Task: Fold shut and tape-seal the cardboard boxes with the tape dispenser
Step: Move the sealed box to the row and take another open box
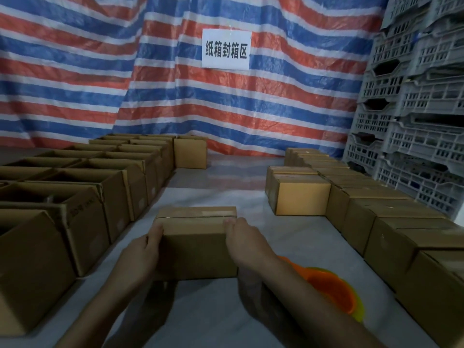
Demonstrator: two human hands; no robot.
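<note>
on a pale sheet [206, 197] between open cartons [82, 197] at left and closed cartons [376, 222] at right, left hand [147, 252] and right hand [242, 241] clasp the sides of a closed cardboard box [198, 249], thumbs hooked over its top edge; an orange tape dispenser [331, 290] lies beneath the right forearm.

Striped tarp wall [251, 109] (dim), grey crates [414, 109]

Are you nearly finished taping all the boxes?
Not yet. The closed boxes on the right look done. The left hand and right hand hold the middle box, which has tape across its top. The open boxes on the left wait to be folded and sealed.
</note>
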